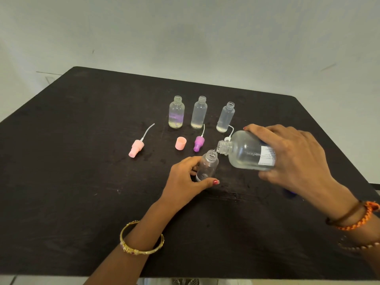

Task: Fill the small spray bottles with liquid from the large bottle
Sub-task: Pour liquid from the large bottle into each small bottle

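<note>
My right hand [296, 161] grips the large clear bottle [244, 152], tipped on its side with its open neck to the left. A thin stream runs from that neck into a small clear bottle [208, 166], which my left hand [185, 179] holds tilted on the table. Behind them three uncapped small bottles stand upright in a row: left [176, 112], middle [199, 113], right [225, 117]. Each holds a little liquid at the bottom.
On the dark table [82, 161] lie a pink spray head [136, 146] with its tube, a pink cap [180, 143], a purple spray head [199, 143] and a white spray head [227, 138] partly hidden behind the large bottle. A blue object [289, 194] shows under my right wrist.
</note>
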